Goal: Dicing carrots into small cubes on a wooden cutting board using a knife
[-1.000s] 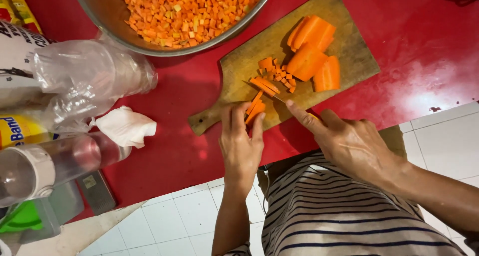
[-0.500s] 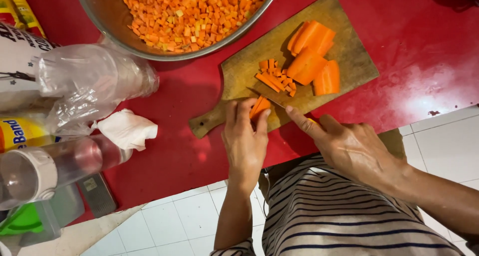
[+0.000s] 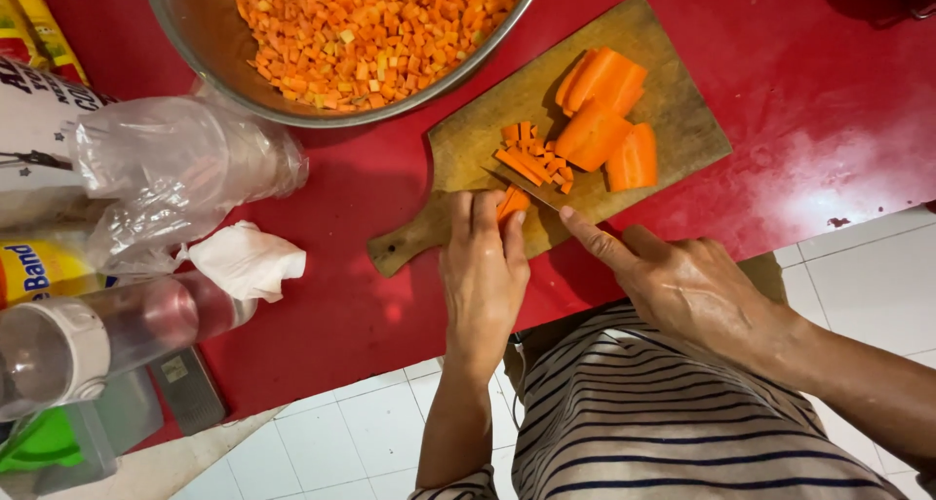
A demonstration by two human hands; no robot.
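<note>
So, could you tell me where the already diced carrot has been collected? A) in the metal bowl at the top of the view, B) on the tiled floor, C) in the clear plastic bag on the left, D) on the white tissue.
A: the metal bowl above the wooden cutting board is filled with small diced carrot cubes.

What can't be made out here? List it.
Head view only:
- Knife: handle hidden in the right hand.
- Carrot piece: mostly covered by left hand fingers.
- Metal bowl: far side cut off by the top edge.
- Clear jar: blurred, cut by the left edge.
</note>
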